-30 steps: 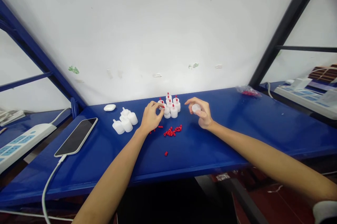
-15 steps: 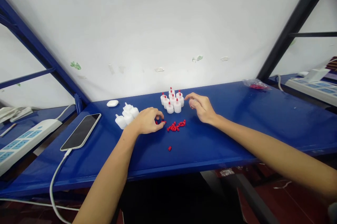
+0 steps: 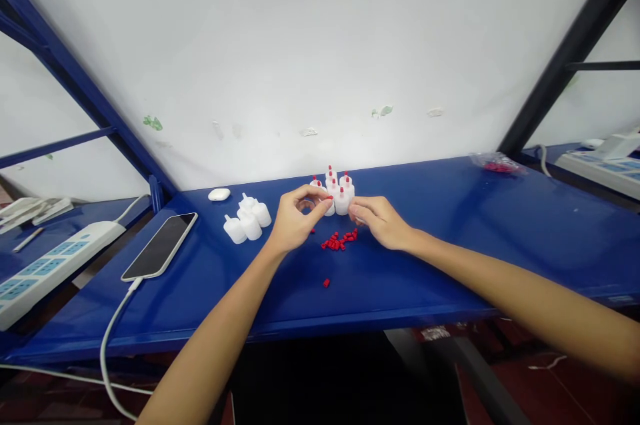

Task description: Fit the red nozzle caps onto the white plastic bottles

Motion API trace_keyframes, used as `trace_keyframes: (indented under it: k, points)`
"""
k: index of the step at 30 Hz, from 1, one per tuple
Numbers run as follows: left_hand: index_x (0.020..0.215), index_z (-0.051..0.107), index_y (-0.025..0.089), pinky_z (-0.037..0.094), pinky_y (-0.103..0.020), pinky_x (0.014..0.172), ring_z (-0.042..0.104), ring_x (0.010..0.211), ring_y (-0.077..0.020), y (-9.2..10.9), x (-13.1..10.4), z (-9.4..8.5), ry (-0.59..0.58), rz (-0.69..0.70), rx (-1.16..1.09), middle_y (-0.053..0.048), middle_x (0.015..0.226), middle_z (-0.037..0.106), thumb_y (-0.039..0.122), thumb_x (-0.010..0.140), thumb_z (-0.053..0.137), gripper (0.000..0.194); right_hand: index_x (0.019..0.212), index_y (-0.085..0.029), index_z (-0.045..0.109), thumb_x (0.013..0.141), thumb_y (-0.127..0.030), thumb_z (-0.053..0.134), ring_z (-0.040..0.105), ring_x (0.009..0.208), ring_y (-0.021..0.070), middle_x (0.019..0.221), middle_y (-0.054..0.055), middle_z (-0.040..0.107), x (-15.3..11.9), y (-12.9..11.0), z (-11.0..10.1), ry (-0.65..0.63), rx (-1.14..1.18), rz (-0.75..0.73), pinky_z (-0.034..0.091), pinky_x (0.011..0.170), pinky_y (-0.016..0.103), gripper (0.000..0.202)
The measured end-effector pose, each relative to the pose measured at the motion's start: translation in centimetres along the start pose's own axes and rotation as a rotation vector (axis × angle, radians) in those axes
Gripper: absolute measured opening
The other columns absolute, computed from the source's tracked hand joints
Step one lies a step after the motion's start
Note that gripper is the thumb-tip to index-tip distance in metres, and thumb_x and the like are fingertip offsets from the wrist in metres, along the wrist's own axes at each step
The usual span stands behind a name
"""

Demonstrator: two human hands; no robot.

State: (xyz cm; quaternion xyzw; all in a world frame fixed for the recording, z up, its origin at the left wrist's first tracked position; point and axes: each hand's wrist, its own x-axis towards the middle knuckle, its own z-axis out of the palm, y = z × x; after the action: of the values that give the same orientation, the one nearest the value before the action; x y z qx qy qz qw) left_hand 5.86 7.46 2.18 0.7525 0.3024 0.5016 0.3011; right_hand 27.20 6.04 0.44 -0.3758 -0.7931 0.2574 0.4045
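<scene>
My left hand [image 3: 296, 217] is closed in a pinch, with a small red cap [image 3: 329, 198] at its thumb and fingertip, just in front of the group of bottles. My right hand [image 3: 379, 220] sits close by on the right, its fingers curled together; whatever they hold is hidden. Behind the hands stand several small white bottles [image 3: 342, 202] with red-capped tips, partly covered by my left hand. Loose red caps [image 3: 336, 242] lie in a pile below the hands. A single red cap [image 3: 327, 283] rests nearer the front edge.
To the left, several white bottles with bare nozzles [image 3: 249, 220] cluster together. A phone [image 3: 161, 246] on a white cable, a white earbud case [image 3: 219, 194] and a power strip [image 3: 55, 268] are further left. A plastic bag with red pieces [image 3: 497, 164] lies at the back right of the blue table [image 3: 450, 292].
My left hand has moved up and right from the loose caps to the front of the capped bottles. My right hand has lowered slightly and curled its fingers in. The view has shifted a little.
</scene>
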Motion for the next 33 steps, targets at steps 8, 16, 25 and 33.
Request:
trace_keyframes:
  k: [8, 16, 25, 33]
  points:
    - [0.102, 0.061, 0.022, 0.053, -0.034, 0.084, 0.060, 0.095, -0.0199, 0.1, -0.8, 3.7, -0.067, 0.038, -0.043, -0.007, 0.112, 0.060, 0.040, 0.098, 0.055, 0.019, 0.068, -0.018, 0.056, 0.097, -0.064, 0.025, 0.043, 0.054, 0.0138, 0.059, 0.001, 0.052, 0.0, -0.2, 1.5, -0.041, 0.440, 0.074, 0.034, 0.056, 0.029, 0.062]
    - [0.100, 0.063, 0.022, 0.055, -0.035, 0.085, 0.058, 0.106, -0.0234, -0.3, -1.1, 4.4, -0.081, 0.031, -0.117, -0.009, 0.115, 0.054, 0.047, 0.096, 0.055, 0.026, 0.062, -0.018, 0.053, 0.093, -0.059, 0.041, 0.039, 0.054, 0.0129, 0.058, 0.000, 0.048, 0.1, -0.7, 1.4, -0.008, 0.453, 0.052, 0.032, 0.055, 0.029, 0.053]
    - [0.103, 0.062, 0.022, 0.055, -0.032, 0.080, 0.057, 0.099, -0.0209, -0.2, -1.2, 4.5, -0.118, 0.050, -0.163, -0.008, 0.113, 0.051, 0.043, 0.098, 0.054, 0.024, 0.059, -0.017, 0.055, 0.087, -0.054, 0.052, 0.043, 0.053, 0.0129, 0.057, 0.001, 0.051, 0.1, -0.8, 1.3, 0.030, 0.498, 0.112, 0.034, 0.052, 0.028, 0.046]
    - [0.100, 0.064, 0.022, 0.045, -0.039, 0.103, 0.055, 0.108, -0.0220, 0.9, -1.4, 4.3, -0.107, 0.153, -0.006, -0.008, 0.110, 0.055, 0.031, 0.095, 0.059, 0.012, 0.082, -0.017, 0.065, 0.086, -0.041, 0.051, 0.037, 0.050, 0.0120, 0.058, -0.003, 0.042, -0.4, -1.1, 0.8, 0.027, 0.436, 0.089, 0.031, 0.047, 0.027, 0.028]
